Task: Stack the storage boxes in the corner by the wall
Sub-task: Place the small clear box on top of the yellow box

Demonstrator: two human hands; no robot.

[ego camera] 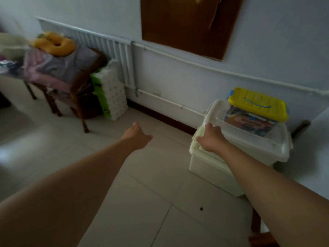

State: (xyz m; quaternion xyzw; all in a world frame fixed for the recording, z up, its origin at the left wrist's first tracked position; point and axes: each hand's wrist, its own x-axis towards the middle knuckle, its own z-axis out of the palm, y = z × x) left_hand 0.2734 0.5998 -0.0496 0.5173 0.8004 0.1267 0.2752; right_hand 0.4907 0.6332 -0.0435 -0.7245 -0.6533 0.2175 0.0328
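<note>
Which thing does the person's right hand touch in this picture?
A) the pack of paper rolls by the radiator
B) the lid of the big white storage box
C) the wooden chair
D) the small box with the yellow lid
B: the right hand rests flat on the near corner of the white storage box, while the left hand hangs over the floor.

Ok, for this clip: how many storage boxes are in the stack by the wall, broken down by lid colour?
White lid: 2, the large white box on the floor and the white-lidded box on it, where the right hand rests
Yellow lid: 1, the small clear box on top
Total: 3

The left hand touches none.
</note>
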